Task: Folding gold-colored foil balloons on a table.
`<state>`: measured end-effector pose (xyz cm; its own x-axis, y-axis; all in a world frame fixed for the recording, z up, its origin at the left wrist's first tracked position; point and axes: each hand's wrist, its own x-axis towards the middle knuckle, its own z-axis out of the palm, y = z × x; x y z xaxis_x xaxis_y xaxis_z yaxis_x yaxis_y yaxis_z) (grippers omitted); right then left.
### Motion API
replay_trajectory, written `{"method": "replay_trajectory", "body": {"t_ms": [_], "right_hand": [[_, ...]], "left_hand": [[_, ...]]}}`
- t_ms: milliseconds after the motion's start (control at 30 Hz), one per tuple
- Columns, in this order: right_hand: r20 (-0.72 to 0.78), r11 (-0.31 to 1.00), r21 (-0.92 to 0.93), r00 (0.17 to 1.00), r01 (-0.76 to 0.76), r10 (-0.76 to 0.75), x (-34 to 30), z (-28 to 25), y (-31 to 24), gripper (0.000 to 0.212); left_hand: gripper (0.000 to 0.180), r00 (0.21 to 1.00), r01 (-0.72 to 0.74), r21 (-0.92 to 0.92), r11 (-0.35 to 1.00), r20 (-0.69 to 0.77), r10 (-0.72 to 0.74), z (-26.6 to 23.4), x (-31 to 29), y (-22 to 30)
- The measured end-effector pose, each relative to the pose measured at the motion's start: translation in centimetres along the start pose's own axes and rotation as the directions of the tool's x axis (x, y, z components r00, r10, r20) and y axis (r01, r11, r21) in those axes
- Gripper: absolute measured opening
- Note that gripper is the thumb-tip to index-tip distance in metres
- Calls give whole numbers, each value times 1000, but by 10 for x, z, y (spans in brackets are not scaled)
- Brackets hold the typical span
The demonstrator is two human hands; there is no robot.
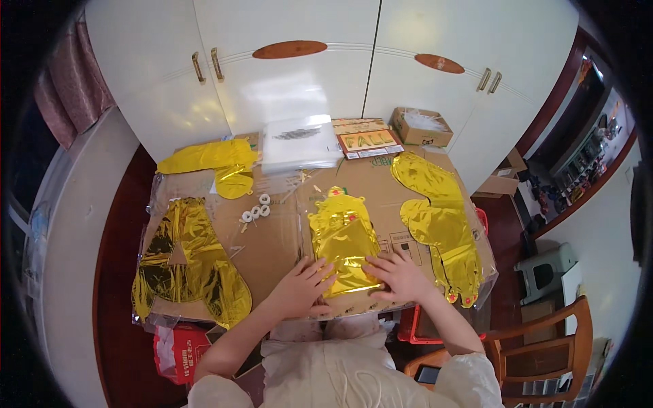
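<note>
Centrally, a gold foil balloon (343, 248) is laid flat on the cardboard-covered table (272, 238), just below the middle of the frame. Its lower left edge is pressed by the left hand (303, 285), fingers spread and flat, nothing gripped. Its lower right edge is covered by the right hand (398, 275), likewise open and flat. More gold foil balloons (187, 262) are spread at lower left, another pile (442, 224) at right, and small white rolls (256, 211) above.

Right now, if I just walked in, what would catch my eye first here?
Shiny gold foil balloons, lying flat on a cardboard-covered table. The left hand and right hand press on the middle foil balloon; a bigger crumpled one lies at the left, two more at the right.
</note>
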<state>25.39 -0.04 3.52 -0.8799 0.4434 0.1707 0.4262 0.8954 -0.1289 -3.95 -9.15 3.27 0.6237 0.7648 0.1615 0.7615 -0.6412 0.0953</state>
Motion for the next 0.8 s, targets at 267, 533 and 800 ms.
{"method": "replay_trajectory", "body": {"t_ms": [267,533,800], "right_hand": [[71,977,-32,975,-209,211,2,13,-105,61],[172,923,252,952,-291,253,39,9,-117,44],[-18,957,174,971,-232,239,113,23,39,57]], "left_hand": [[58,938,330,183,926,-178,-299,-7,1,14],[51,953,292,7,957,-82,-290,6,-24,50],[41,999,34,232,972,-24,-29,-2,-23,-9]]}}
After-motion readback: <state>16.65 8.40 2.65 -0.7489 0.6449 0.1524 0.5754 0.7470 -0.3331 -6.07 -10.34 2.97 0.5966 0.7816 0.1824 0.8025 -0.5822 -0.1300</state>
